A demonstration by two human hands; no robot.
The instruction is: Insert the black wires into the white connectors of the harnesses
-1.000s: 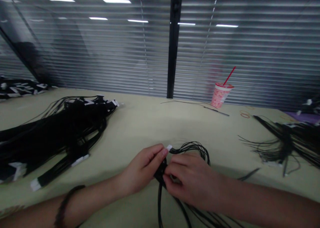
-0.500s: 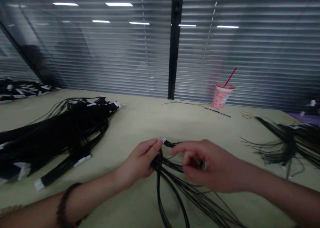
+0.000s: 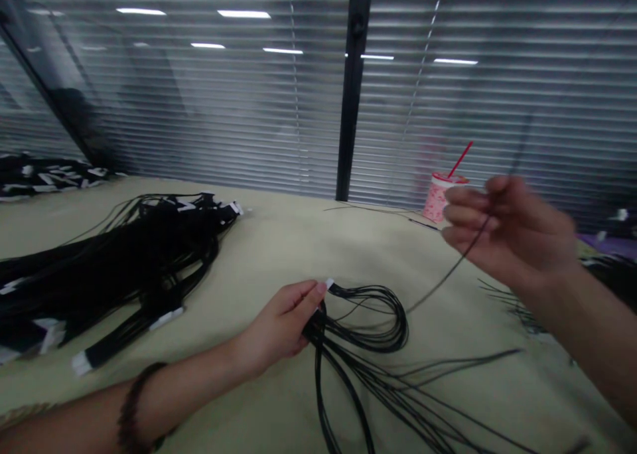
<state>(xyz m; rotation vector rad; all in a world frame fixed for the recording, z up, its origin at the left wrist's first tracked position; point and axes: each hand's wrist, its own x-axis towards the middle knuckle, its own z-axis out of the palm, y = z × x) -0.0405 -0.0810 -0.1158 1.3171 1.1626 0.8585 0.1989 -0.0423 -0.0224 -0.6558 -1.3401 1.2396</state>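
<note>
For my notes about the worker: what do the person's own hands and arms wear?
Both forearms are bare, without sleeves or gloves. A dark beaded bracelet circles the arm behind the left hand; the right hand shows no jewellery.

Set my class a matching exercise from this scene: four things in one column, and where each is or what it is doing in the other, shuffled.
Things:
1. Bare left hand
2. Bare right hand
3. Pink patterned cup with red straw
4. Dark bracelet

States:
A. Worn, not held
B. Raised high, pinching a thin black wire
C. Low, gripping a looped bundle of black wires
D. Standing on the far side of the pale table

Pairs: 1-C, 2-B, 3-D, 4-A
</note>
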